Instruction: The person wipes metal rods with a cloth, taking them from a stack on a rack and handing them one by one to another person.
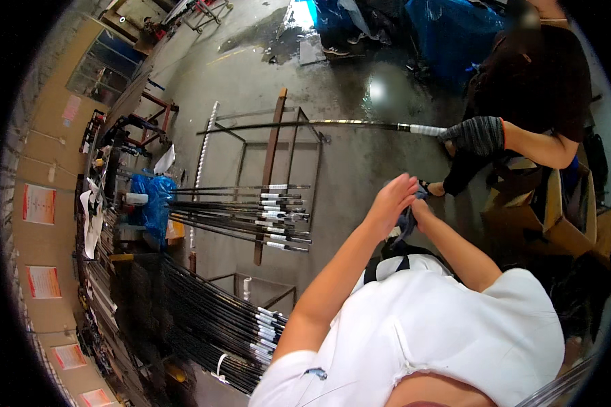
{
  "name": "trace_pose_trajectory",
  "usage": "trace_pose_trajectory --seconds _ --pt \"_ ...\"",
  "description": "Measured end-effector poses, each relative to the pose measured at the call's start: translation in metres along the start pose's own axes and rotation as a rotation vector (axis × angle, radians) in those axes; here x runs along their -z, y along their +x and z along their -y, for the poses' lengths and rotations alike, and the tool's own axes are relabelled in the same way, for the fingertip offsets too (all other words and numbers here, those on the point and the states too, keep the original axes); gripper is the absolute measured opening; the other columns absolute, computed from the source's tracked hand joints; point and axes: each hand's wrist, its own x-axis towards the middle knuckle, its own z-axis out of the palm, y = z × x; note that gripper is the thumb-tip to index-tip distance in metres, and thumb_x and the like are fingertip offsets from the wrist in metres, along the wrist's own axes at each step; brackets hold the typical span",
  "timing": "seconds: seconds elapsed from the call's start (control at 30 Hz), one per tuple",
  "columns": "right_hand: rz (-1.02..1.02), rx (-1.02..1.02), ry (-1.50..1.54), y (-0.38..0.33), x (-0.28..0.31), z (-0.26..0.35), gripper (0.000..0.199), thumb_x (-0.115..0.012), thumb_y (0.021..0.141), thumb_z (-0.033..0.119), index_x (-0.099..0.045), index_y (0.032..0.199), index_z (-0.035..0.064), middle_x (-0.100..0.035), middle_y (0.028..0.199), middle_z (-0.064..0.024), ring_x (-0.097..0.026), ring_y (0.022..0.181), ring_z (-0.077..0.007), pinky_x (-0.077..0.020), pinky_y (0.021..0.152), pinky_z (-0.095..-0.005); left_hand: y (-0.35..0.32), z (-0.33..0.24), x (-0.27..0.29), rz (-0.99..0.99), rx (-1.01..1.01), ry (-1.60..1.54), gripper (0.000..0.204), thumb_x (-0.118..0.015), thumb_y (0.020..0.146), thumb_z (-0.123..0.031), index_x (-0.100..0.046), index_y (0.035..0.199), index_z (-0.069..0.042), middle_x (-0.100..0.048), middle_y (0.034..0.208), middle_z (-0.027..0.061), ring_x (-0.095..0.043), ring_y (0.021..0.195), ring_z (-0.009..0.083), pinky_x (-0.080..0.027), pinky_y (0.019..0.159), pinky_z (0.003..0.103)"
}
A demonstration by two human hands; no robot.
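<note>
In front of my white shirt, my left hand (391,201) and my right hand (423,213) are close together. Between them is a crumpled blue-grey cloth (406,221), perhaps a glove; both hands press on it. The fingers of my left hand run nearly straight along its upper part, while those of my right hand curl in at its side. Part of the cloth hangs below my hands. Both of my hands are bare.
A co-worker's gloved hand (478,136) grips a long dark pole (360,123) lying across a metal rack (275,142). Several dark poles with white bands (237,216) rest on it, and more poles (210,312) are stacked nearer. A cardboard box (557,210) stands at right.
</note>
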Motion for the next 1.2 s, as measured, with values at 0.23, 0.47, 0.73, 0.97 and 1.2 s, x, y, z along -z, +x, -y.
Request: trace_pose_trajectory --seconds 0.23,0.47,0.73,0.97,1.2 --pt "-0.331 -0.225 0.059 0.016 0.126 -0.042 0.041 -0.052 0.083 0.033 -0.052 0.103 -0.0032 -0.056 0.1 -0.0119 -0.053 0.09 -0.0243 -0.0395 0.08 -0.0397 0.134 0.035 -0.073 -0.074 -0.242 -0.453 0.04 -0.047 0.093 -0.031 -0.041 0.123 -0.006 -0.045 0.128 0.0118 -0.048 0.112 0.0212 -0.039 0.094 0.036" --pt "-0.313 -0.226 0.057 0.016 0.126 -0.022 0.033 -0.053 0.079 0.029 -0.05 0.096 0.0019 -0.053 0.093 -0.0096 -0.05 0.083 -0.0234 -0.0381 0.076 -0.0387 0.125 -0.005 -0.068 -0.193 -0.619 -0.459 0.01 -0.049 0.092 -0.017 -0.043 0.093 -0.008 -0.05 0.079 0.0038 -0.055 0.084 0.0193 -0.045 0.086 0.034" --pt "0.106 -0.2 0.089 0.034 0.016 0.054 0.014 -0.054 0.076 0.022 -0.058 0.079 0.0093 -0.057 0.081 -0.0025 -0.055 0.074 -0.0172 -0.0437 0.066 -0.0315 -0.006 -0.069 0.033 -0.575 -0.649 0.161 0.011 -0.046 0.092 -0.013 -0.041 0.089 -0.005 -0.044 0.069 0.003 -0.047 0.061 0.0128 -0.044 0.059 0.033" --pt "0.644 0.089 -0.275 -0.043 -0.203 0.072 0.033 -0.062 0.084 0.027 -0.054 0.104 0.002 -0.058 0.1 -0.0064 -0.056 0.086 -0.017 -0.0449 0.079 -0.0321 -0.072 -0.006 0.074 -1.055 -0.589 1.38 0.025 -0.051 0.083 -0.012 -0.046 0.103 0.003 -0.057 0.084 0.0253 -0.054 0.083 0.045 -0.044 0.071 0.044" --pt "0.471 -0.166 0.071 -0.079 -0.266 0.053 0.037 -0.071 0.076 0.037 -0.052 0.082 0.0058 -0.053 0.07 -0.0034 -0.051 0.057 -0.0136 -0.0434 0.051 -0.0295 -0.158 0.011 0.066 -1.267 -0.414 1.152 0.034 -0.06 0.075 -0.021 -0.056 0.105 -0.005 -0.06 0.1 0.022 -0.055 0.099 0.0358 -0.045 0.08 0.042"
